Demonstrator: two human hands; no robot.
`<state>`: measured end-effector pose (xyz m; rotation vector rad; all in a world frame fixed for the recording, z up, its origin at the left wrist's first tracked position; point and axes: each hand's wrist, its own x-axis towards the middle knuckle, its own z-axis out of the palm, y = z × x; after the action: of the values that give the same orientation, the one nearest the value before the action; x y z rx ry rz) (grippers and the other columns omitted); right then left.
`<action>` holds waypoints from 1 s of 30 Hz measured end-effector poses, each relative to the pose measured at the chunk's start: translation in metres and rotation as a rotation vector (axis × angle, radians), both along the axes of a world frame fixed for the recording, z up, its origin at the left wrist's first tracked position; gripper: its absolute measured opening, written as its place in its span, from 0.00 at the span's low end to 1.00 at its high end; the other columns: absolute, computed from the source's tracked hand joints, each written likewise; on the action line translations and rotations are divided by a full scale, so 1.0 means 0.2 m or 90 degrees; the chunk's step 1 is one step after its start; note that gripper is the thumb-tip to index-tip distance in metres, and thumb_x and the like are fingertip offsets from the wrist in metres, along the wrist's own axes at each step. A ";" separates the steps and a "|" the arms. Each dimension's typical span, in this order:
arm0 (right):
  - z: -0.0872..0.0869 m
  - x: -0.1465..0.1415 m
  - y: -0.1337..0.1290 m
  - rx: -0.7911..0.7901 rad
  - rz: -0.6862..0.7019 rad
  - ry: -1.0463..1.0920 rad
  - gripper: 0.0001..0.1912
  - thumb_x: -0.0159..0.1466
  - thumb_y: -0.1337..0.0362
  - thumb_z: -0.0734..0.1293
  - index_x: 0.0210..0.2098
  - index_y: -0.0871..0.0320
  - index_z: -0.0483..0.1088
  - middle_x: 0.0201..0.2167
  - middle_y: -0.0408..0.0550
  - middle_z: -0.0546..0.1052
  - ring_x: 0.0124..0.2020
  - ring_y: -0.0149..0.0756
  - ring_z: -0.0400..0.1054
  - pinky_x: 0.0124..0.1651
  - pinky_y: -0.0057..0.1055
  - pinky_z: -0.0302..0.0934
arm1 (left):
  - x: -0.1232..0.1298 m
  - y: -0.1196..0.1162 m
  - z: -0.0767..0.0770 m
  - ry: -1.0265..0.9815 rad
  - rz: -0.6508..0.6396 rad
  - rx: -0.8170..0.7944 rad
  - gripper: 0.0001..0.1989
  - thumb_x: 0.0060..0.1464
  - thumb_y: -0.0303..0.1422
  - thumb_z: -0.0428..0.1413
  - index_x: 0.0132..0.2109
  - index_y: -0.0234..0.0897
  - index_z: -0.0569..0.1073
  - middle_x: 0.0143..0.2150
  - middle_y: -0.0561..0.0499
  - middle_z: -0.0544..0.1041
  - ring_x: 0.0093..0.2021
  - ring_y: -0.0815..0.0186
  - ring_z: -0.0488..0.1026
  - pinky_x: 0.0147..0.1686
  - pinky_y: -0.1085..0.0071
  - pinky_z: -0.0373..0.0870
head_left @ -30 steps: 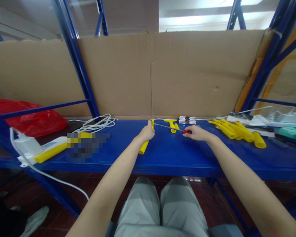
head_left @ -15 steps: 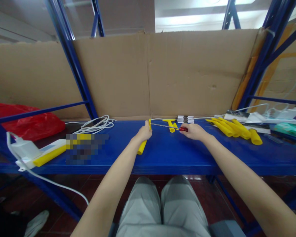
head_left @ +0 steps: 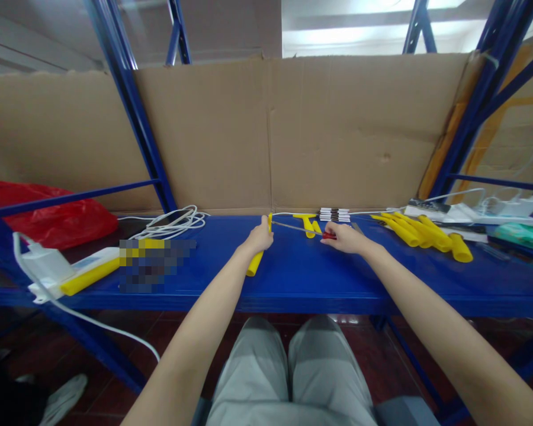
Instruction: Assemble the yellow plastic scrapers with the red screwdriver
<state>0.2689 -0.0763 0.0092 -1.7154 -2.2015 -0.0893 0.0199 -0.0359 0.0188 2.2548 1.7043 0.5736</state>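
Observation:
My left hand [head_left: 260, 235] is closed round a yellow T-shaped part [head_left: 254, 264], whose handle end sticks out below the fist and whose head shows above it. Closed on the red handle of a screwdriver [head_left: 330, 236] is my right hand [head_left: 344, 238]. The thin metal shaft points left, and its tip meets the head of the yellow part at my left hand. Between the hands, another yellow T-shaped part [head_left: 309, 226] lies on the blue shelf [head_left: 302, 272] beside a small yellow piece [head_left: 316, 226].
Small white-and-black pieces [head_left: 334, 214] sit at the back. Several yellow parts [head_left: 435, 232] lie at right, near white cables. At left are a power strip [head_left: 48, 269], a yellow tube [head_left: 91, 278], coiled cable [head_left: 177, 223] and a red bag [head_left: 48, 216]. Cardboard [head_left: 213, 142] stands behind.
The screwdriver handle and my right hand have shifted slightly down and left, so the shaft slopes a little more. My left hand keeps its hold on the yellow part.

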 end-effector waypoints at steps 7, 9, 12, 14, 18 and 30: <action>0.00 -0.02 0.02 -0.052 0.037 -0.015 0.12 0.63 0.59 0.59 0.26 0.57 0.65 0.31 0.52 0.75 0.32 0.36 0.68 0.34 0.27 0.56 | 0.00 0.00 0.00 -0.005 0.000 -0.006 0.14 0.58 0.28 0.46 0.50 0.33 0.54 0.41 0.34 0.75 0.34 0.59 0.76 0.34 0.67 0.69; 0.00 -0.02 0.01 -0.017 0.019 -0.044 0.10 0.60 0.58 0.63 0.26 0.57 0.64 0.29 0.50 0.74 0.30 0.36 0.67 0.31 0.28 0.55 | 0.00 0.00 0.00 -0.008 0.001 -0.007 0.14 0.58 0.28 0.46 0.50 0.33 0.54 0.41 0.35 0.75 0.34 0.59 0.76 0.34 0.67 0.69; 0.00 -0.02 0.00 0.016 -0.036 -0.047 0.09 0.58 0.57 0.65 0.31 0.56 0.64 0.29 0.48 0.74 0.28 0.36 0.67 0.28 0.27 0.53 | 0.00 -0.01 0.01 -0.009 0.000 -0.010 0.13 0.58 0.28 0.46 0.50 0.33 0.54 0.41 0.35 0.75 0.35 0.59 0.76 0.34 0.67 0.69; -0.01 -0.02 0.01 0.007 -0.053 -0.025 0.10 0.58 0.57 0.64 0.35 0.57 0.64 0.29 0.49 0.75 0.28 0.36 0.67 0.28 0.28 0.53 | 0.00 -0.02 0.01 -0.008 -0.003 -0.011 0.14 0.58 0.28 0.46 0.50 0.33 0.54 0.41 0.35 0.75 0.35 0.59 0.76 0.34 0.68 0.69; -0.02 0.01 0.03 -0.025 -0.004 -0.007 0.09 0.61 0.58 0.61 0.35 0.58 0.65 0.34 0.53 0.75 0.31 0.36 0.68 0.32 0.28 0.56 | 0.01 -0.02 0.01 -0.005 -0.004 -0.009 0.14 0.58 0.28 0.46 0.51 0.33 0.54 0.41 0.34 0.75 0.36 0.58 0.76 0.34 0.68 0.69; 0.00 0.01 0.01 0.005 -0.067 -0.079 0.09 0.62 0.58 0.60 0.37 0.57 0.66 0.35 0.52 0.76 0.35 0.40 0.69 0.33 0.29 0.56 | 0.00 -0.01 0.00 -0.013 -0.018 -0.004 0.14 0.57 0.28 0.47 0.50 0.35 0.54 0.42 0.35 0.75 0.37 0.58 0.75 0.35 0.67 0.69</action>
<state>0.2700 -0.0751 0.0084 -1.8681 -2.1922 -0.2360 0.0196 -0.0383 0.0189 2.2564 1.6605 0.5824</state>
